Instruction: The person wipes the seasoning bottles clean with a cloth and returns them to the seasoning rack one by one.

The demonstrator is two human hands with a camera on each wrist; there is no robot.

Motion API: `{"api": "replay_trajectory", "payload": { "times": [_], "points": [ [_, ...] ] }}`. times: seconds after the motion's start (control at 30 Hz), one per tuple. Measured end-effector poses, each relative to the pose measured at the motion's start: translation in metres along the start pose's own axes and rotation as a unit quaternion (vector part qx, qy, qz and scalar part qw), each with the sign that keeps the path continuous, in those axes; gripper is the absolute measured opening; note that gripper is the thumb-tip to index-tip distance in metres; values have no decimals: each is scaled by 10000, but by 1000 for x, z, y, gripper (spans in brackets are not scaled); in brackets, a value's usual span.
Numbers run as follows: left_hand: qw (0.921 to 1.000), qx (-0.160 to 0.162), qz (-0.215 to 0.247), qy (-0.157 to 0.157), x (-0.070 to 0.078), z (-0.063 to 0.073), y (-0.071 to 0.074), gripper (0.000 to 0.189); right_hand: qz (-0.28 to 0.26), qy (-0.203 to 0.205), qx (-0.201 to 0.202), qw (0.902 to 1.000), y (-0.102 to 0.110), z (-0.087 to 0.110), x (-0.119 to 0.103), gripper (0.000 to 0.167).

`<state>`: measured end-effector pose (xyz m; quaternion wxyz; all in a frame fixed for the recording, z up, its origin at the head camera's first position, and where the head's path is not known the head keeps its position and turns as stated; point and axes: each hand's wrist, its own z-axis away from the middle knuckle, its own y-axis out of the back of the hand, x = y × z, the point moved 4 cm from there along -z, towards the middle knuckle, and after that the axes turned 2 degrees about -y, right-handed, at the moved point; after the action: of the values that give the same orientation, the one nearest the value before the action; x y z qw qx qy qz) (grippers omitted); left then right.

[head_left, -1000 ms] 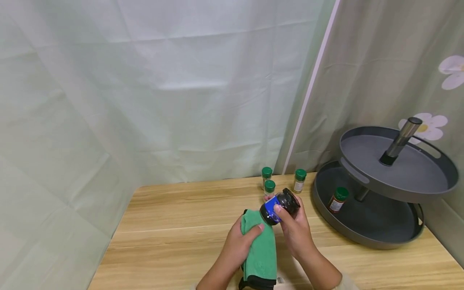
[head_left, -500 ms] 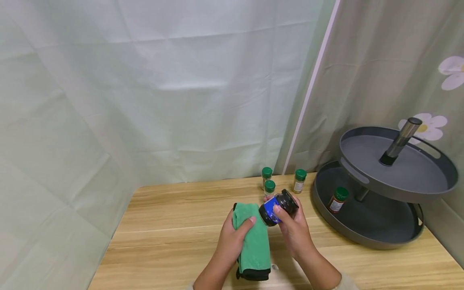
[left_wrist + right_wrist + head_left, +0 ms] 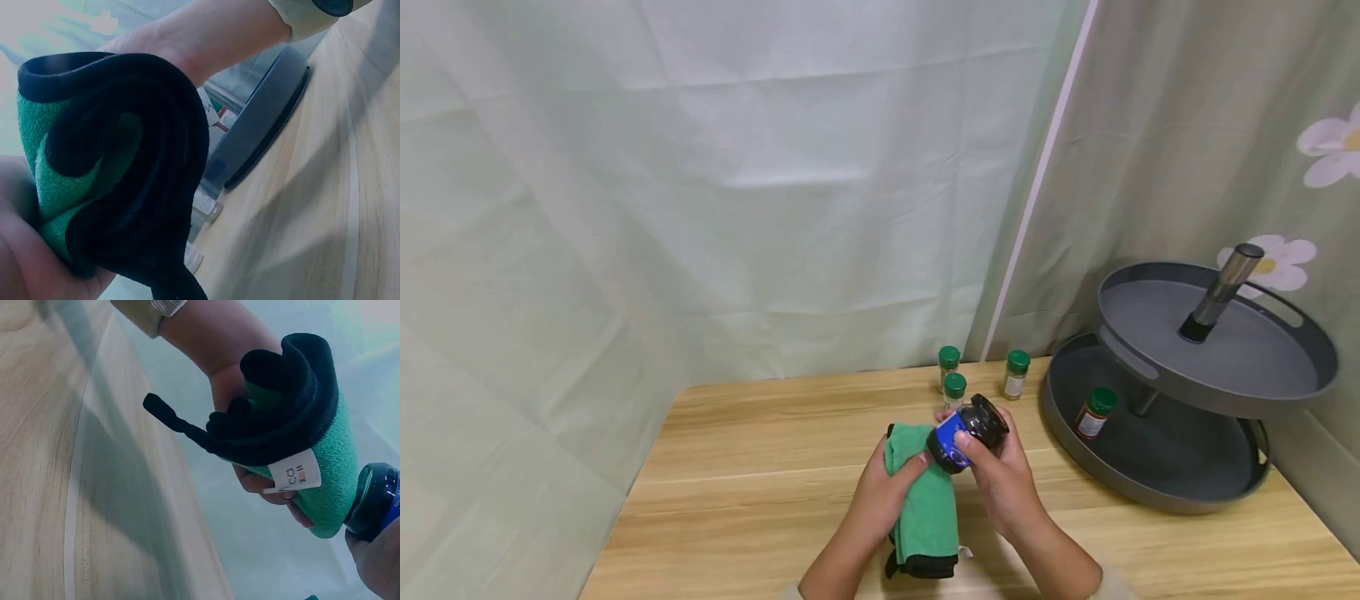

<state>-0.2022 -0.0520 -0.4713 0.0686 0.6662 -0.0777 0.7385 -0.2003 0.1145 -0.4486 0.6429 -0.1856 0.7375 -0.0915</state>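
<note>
My left hand (image 3: 877, 492) grips a folded green cloth (image 3: 927, 517) with black edging, thumb on top. In the right wrist view a white tag (image 3: 297, 472) hangs from the cloth's edge, and the left fingers wrap beneath it. My right hand (image 3: 1003, 483) holds a dark jar (image 3: 967, 433) with a blue label and black lid, tilted with the lid up and to the right. The jar's base end lies against the upper part of the cloth, near the left thumb. In the left wrist view the cloth's folds (image 3: 137, 162) hide the jar.
Behind the hands stand green-capped spice jars (image 3: 949, 358), (image 3: 955, 386) and another spice jar (image 3: 1017, 367) to their right. On the right is a grey two-tier turntable (image 3: 1150, 492), a green-capped red jar (image 3: 1096, 412) on its lower tier. Curtains (image 3: 820, 208) border the wooden table (image 3: 737, 492).
The left hand and cloth first moved left, apart from the dark jar. The right hand then brought the jar left and slightly down onto the cloth. The view shifted slightly.
</note>
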Motion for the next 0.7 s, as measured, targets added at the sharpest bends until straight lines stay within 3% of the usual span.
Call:
{"api": "replay_trajectory", "payload": {
  "times": [0.27, 0.4, 0.57, 0.7],
  "points": [
    [9994, -253, -216, -108, -2, -2, 3, 54, 225, 413, -428, 9980, -1, -2, -6, 47],
    [9990, -75, -430, -127, -2, -4, 12, 57, 459, 472, -491, 9966, 2, -1, -12, 50],
    [9986, 272, -438, -113, -2, -6, 30, 60, 960, 449, -147, 9943, 8, 2, -27, 51],
    [9994, 327, -130, -39, -6, -7, 40, 61, 1123, 756, 89, 9908, 14, 2, -47, 52]
  ]
}}
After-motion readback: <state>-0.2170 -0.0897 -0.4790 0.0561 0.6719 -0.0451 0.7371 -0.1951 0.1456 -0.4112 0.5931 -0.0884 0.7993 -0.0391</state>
